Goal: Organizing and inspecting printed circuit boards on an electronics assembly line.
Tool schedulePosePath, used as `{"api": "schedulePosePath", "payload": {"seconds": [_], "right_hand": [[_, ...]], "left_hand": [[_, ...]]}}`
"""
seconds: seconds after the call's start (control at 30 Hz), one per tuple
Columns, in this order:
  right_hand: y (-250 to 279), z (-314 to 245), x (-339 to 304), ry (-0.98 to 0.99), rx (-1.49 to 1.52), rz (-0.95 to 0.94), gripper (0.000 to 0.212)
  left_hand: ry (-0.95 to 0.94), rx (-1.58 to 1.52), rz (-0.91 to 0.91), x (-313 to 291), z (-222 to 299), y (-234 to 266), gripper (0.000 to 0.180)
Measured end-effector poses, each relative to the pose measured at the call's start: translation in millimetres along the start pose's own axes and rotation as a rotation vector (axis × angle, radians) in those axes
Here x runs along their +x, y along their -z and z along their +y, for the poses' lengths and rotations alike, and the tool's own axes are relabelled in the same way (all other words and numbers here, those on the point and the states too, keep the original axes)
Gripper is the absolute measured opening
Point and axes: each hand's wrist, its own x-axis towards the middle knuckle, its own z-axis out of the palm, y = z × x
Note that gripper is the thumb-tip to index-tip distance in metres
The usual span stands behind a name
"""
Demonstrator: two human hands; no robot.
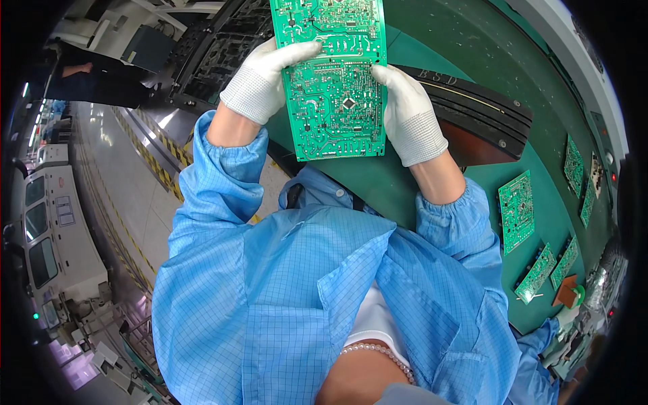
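Both of my hands wear white knit gloves and hold up a large green circuit board [334, 94] between them. My left hand [264, 77] grips its left edge, with the thumb lying across the face. On the opposite edge my right hand [412, 111] is closed, its thumb tip pressing near the rim. Solder points and a square black chip show on the face turned to me. The board's top end runs out of the picture, and the fingers behind it are hidden.
A black slotted rack [472, 118] stands on the green table [432, 54] right of the board. Farther right lie several smaller circuit boards [517, 210]. A co-worker's blue sleeve [536, 351] shows at lower right. At left, yellow-black floor stripes [152, 158] run past white machines [57, 223].
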Motion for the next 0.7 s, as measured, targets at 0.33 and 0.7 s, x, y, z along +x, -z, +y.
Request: {"api": "schedulePosePath", "payload": {"seconds": [0.33,0.7], "right_hand": [[-4,-10,-3,-0.081,0.020,-0.002,0.038],[-20,-35,-14,0.099,-0.392,-0.001,0.058]], "left_hand": [[0.028,-0.022,-0.024,5,0,5,0.039],[0.048,-0.092,-0.015,10,7,9,0.039]]}}
